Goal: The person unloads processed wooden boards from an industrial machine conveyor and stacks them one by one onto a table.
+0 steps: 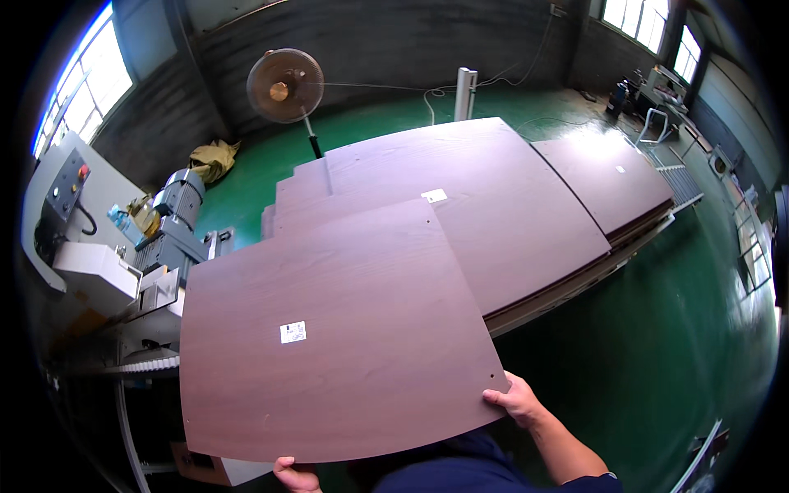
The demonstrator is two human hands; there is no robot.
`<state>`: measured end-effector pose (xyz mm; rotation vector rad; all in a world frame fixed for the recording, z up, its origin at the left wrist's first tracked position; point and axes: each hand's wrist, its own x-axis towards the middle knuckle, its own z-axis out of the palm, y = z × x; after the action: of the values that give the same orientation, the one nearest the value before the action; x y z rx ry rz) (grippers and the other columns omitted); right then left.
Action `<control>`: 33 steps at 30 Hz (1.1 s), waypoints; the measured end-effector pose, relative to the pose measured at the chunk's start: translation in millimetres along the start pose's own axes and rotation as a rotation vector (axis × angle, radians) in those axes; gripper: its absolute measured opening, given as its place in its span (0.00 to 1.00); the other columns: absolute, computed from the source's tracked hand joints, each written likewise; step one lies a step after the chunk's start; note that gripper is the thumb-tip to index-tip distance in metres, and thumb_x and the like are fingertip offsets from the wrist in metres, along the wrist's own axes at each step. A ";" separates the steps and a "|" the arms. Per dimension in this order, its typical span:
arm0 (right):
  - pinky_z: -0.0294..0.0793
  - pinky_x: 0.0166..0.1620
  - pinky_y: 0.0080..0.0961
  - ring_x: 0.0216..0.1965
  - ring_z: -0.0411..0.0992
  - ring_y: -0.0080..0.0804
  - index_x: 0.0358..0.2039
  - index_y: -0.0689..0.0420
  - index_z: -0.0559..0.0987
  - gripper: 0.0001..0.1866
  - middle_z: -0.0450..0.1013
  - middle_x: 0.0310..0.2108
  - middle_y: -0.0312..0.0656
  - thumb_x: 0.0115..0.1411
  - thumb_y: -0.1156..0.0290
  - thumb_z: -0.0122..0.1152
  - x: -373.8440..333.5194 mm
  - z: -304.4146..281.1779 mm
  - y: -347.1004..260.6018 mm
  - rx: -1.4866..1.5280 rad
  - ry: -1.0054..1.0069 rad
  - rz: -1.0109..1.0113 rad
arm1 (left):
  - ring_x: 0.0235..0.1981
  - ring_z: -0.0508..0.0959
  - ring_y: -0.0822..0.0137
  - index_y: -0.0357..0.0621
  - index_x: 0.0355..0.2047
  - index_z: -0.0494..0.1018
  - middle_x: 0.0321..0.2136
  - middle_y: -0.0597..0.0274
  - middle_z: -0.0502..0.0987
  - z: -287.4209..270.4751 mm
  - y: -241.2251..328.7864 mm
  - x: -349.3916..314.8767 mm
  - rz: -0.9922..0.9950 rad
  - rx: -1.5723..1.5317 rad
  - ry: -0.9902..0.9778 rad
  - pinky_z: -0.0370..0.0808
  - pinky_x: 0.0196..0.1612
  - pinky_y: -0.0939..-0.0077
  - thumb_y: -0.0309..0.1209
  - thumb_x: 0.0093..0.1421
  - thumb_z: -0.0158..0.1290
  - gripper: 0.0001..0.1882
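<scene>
A large brown wood-grain panel [353,378] with a white label [292,332] and small drilled holes near its right corners fills the lower middle. My left hand [296,476] grips its near edge, thumb on top and the other fingers hidden underneath. At the near right corner my right hand [518,400] is closed round the edge, its thumb lying on the top face. Beyond the held panel, and partly covered by it, lies a stack of similar brown panels [493,222]; whether the two touch I cannot tell.
On the left stands a machine with a control panel [70,191] and a grey motor [179,197]. Another panel stack [608,177] rests on a roller conveyor [682,185] at the far right. A fan [286,86] and a white post [465,94] stand behind. The floor [641,329] is green.
</scene>
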<state>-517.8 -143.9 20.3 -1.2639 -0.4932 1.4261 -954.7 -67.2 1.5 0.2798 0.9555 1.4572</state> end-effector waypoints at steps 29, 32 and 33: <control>0.71 0.50 0.31 0.44 0.72 0.34 0.49 0.67 0.68 0.27 0.73 0.43 0.46 0.52 0.69 0.67 -237.3 -483.6 -61.6 0.257 0.377 -0.182 | 0.38 0.75 0.54 0.32 0.37 0.71 0.35 0.53 0.75 302.8 -363.5 -229.9 -0.374 -0.121 -0.518 0.74 0.47 0.62 0.22 0.36 0.43 0.22; 0.73 0.49 0.34 0.43 0.72 0.36 0.49 0.68 0.67 0.26 0.72 0.43 0.47 0.54 0.69 0.64 -245.7 -547.1 -96.0 0.268 0.443 -0.249 | 0.34 0.76 0.56 0.33 0.31 0.71 0.32 0.54 0.76 364.6 -430.8 -247.1 -0.375 -0.119 -0.479 0.74 0.43 0.65 0.22 0.36 0.43 0.18; 0.73 0.48 0.34 0.43 0.72 0.37 0.49 0.68 0.67 0.26 0.72 0.43 0.48 0.54 0.67 0.64 -250.8 -566.2 -110.9 0.269 0.429 -0.243 | 0.34 0.75 0.56 0.33 0.29 0.72 0.31 0.53 0.76 368.2 -451.9 -238.9 -0.426 -0.194 -0.630 0.74 0.42 0.65 0.22 0.37 0.43 0.16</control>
<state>-18.6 -526.7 24.6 -1.2006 -0.1490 0.9464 -342.9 -216.9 8.3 0.3402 0.3286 0.9643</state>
